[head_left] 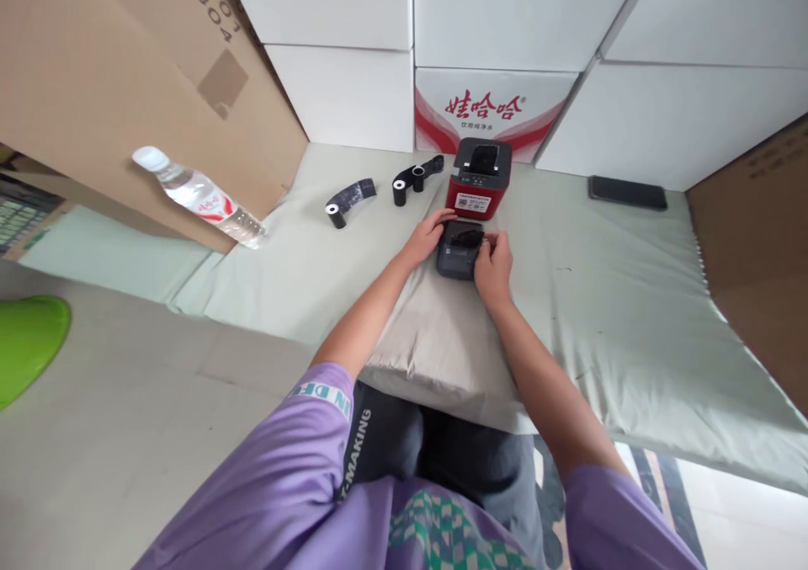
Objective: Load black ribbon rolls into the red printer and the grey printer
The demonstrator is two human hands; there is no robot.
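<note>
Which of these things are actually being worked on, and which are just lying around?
In hand: small black printer, held by left hand and right hand.
Lying about: red printer, black ribbon rolls, water bottle, phone, green stool.

The small printer lies on the cloth, between the left hand and the right hand. Just behind the fingers stands the big printer. The rolls lie behind and to the left of them. The bottle is far off to the left. The phone lies behind and to the right.
</note>
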